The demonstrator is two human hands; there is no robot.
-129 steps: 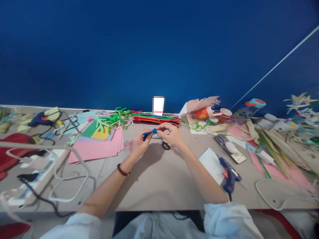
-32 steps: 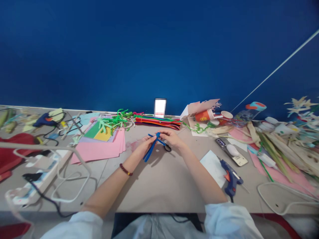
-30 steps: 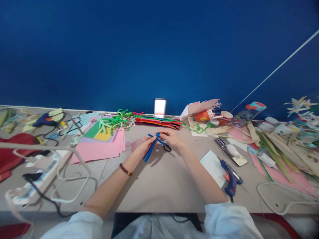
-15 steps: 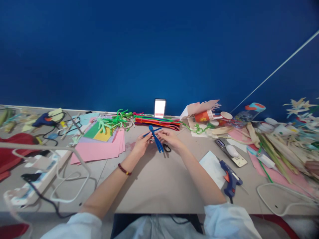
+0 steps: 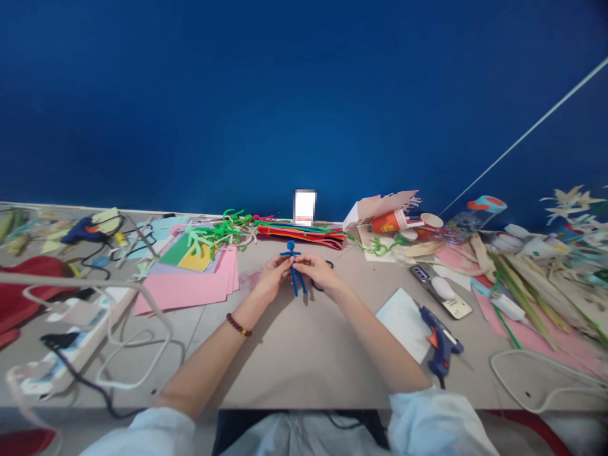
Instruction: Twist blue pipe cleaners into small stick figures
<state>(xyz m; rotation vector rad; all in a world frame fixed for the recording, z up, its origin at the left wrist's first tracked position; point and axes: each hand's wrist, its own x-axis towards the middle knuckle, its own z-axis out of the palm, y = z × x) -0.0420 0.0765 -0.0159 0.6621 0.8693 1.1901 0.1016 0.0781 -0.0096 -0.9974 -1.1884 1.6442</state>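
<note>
Between my hands is a blue pipe cleaner figure (image 5: pixel 295 278) with a round looped head, short arms out to the sides and two legs hanging down. My left hand (image 5: pixel 273 274) pinches its body from the left. From the right, my right hand (image 5: pixel 317 271) pinches the same body, fingertips close to the left ones. Black-handled scissors (image 5: pixel 329 265) lie on the table, partly hidden behind my right hand. Just beyond the figure lies a bundle of coloured pipe cleaners (image 5: pixel 304 235), red, orange and green among them.
Pink paper (image 5: pixel 190 291) and green pipe cleaner pieces (image 5: pixel 223 228) lie at left, near a power strip (image 5: pixel 71 348) with cables. At right are a blue glue gun (image 5: pixel 441 345), a phone (image 5: pixel 456 305) and an orange paper cup (image 5: pixel 387 221). A blue wall (image 5: pixel 304 95) stands behind.
The blue figure has turned more upright; its legs now hang nearly straight down and its arms look shorter. Both hands have shifted slightly lower and closer together around its body.
</note>
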